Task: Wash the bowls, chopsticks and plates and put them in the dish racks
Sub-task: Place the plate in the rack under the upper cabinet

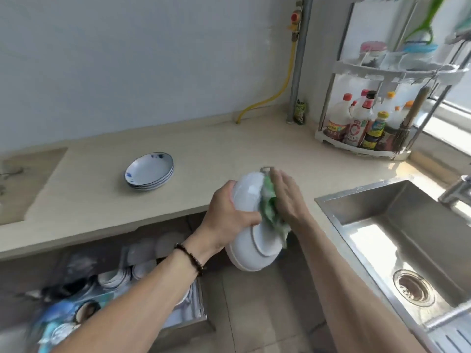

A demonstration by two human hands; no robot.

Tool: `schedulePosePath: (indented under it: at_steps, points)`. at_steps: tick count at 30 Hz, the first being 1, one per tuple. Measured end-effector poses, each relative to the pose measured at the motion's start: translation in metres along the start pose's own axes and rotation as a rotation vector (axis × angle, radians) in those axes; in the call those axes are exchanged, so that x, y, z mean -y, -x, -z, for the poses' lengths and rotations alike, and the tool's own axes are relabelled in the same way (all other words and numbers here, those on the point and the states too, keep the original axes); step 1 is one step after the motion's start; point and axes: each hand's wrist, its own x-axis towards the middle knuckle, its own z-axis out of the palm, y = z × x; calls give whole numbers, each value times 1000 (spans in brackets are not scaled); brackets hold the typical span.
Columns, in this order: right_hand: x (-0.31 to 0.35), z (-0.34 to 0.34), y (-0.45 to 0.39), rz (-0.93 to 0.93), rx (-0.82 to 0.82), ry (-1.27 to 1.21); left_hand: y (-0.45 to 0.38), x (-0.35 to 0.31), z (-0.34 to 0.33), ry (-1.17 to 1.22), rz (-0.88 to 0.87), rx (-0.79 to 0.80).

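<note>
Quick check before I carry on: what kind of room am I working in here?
Most likely a home kitchen: a steel sink set in the counter, a corner rack of sauce bottles, and stacked plates.

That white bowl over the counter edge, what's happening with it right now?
A person is scrubbing it. The left hand grips the white ceramic bowl by its side, bottom facing the camera, while the right hand presses a green cleaning cloth against it with straight fingers. A stack of blue-patterned white plates sits on the beige countertop; the steel sink is to the right.
</note>
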Motion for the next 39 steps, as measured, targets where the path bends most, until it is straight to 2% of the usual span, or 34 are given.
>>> schedulePosePath:
  at_steps: [3,4,6,8,11,12,13,14,17,18,20,22,24,27,28,30,32,34,36,39]
  points:
    - [21,-65,33,295,131,35,20,21,53,-142,-47,-36]
    - [21,-81,41,300,173,2,26,27,70,-202,-56,-28]
    - [16,-104,48,129,269,-140,40,44,99,-316,-37,-11]
    - [16,-132,54,1,324,-200,50,63,120,-319,-7,-45]
    - [30,-183,67,172,430,-79,55,95,149,-287,37,-66]
    - [28,-198,69,157,446,-84,57,106,157,-315,55,-70]
    - [22,-211,67,100,461,-114,58,116,166,-366,82,-77]
    - [13,-224,62,-34,484,-177,60,126,174,-428,103,-80]
    - [-18,-263,44,-589,524,-352,66,155,193,-677,118,26]
    - [-32,-277,38,-686,555,-349,66,166,199,-815,90,76]
    - [-50,-300,31,-813,582,-303,66,195,213,-1084,-87,131]
    - [-62,-320,29,-894,571,-263,65,225,226,-1164,-149,183]
    - [-81,-343,29,-916,562,-149,66,268,240,-1115,-151,174]
    - [-113,-386,35,-919,510,-57,69,320,258,-980,63,61]
    - [-123,-402,39,-922,484,-27,74,337,266,-889,191,6]
    - [-144,-434,46,-905,442,32,83,358,280,-553,481,-132]
    - [-155,-461,53,-861,431,89,90,381,293,-176,687,-312]
    - [-170,-490,63,-858,446,135,94,412,306,74,872,-461]
    - [-185,-518,75,-876,494,139,95,444,316,204,990,-542]
    - [-211,-558,87,-894,560,182,95,488,335,318,1043,-591]
